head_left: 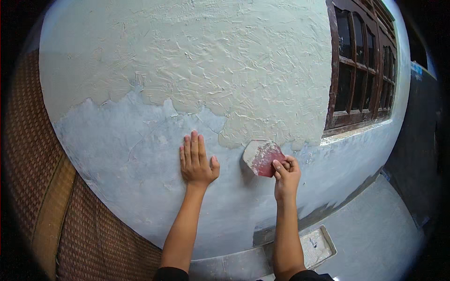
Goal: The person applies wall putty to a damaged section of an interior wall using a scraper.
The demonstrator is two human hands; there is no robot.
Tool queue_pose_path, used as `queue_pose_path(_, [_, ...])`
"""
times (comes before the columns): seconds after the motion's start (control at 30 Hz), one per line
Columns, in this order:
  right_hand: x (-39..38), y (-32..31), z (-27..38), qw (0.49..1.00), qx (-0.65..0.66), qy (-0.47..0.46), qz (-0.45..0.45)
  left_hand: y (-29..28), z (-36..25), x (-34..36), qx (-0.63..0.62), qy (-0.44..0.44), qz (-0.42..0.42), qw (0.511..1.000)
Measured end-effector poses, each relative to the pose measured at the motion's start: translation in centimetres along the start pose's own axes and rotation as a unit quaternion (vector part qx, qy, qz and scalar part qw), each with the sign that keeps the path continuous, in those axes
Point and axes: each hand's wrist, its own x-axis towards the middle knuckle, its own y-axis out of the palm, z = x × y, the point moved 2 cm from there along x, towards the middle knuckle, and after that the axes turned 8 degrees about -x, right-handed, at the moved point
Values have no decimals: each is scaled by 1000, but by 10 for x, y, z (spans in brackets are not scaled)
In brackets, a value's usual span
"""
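Observation:
My left hand (pixel 197 161) lies flat with its fingers stretched upward against the bare bluish-white lower wall (pixel 150 154). To its right, my right hand (pixel 287 175) pinches the edge of a red plastic putty scraper (pixel 265 161). Pale plaster paste coats the scraper's left and upper part. It is held at the ragged lower border of the textured cream plaster coat (pixel 201 56), which covers the upper wall in rough ridges. Whether the blade presses on the wall I cannot tell for sure.
A brown wooden window (pixel 358 65) with dark panes is set into the wall at upper right. On the grey floor (pixel 370 225) below stands a white tray (pixel 333 246) with paste in it. A woven brown panel (pixel 89 229) with a wooden strip borders the left side.

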Motion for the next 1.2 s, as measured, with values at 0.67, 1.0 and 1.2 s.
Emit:
queue_pose_path(0.67, [13, 45, 3, 994, 95, -18, 48, 4, -3, -1, -3, -3, 4, 1000])
queue_pose_path(1.0, [3, 20, 5, 994, 108, 3, 6, 3, -3, -1, -1, -6, 1, 1000])
queue_pose_path(1.2, [8, 3, -7, 998, 59, 9, -1, 2, -1, 0, 7, -2, -3, 1000])
